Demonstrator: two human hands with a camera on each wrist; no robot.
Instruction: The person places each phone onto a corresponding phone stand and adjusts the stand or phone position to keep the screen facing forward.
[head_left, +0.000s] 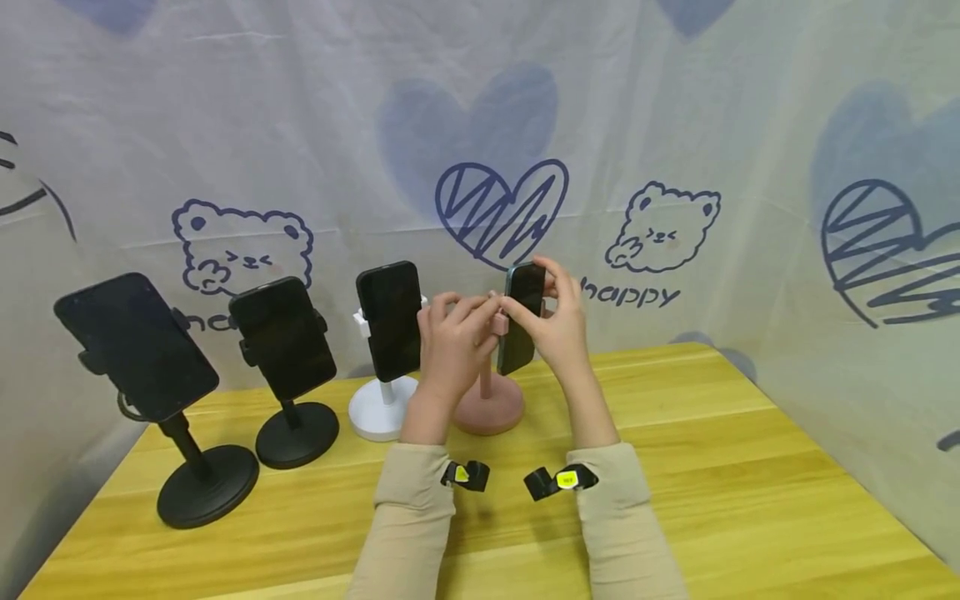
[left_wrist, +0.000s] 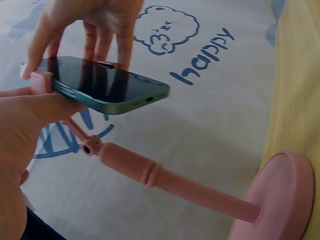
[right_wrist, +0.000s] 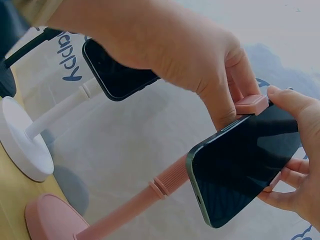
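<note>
A dark smartphone with a green edge sits in the holder of a pink phone stand, its screen facing me. My left hand pinches the stand's pink clamp jaw at the phone's left edge. On the other side, my right hand grips the phone across its width, thumb reaching to the left edge and fingers at the right edge. The left wrist view shows the ribbed pink pole and its joint below the phone. Most of the holder's back is hidden.
To the left stand a white stand holding a black phone, and two black stands with phones. All rest on a wooden table. A printed curtain hangs close behind.
</note>
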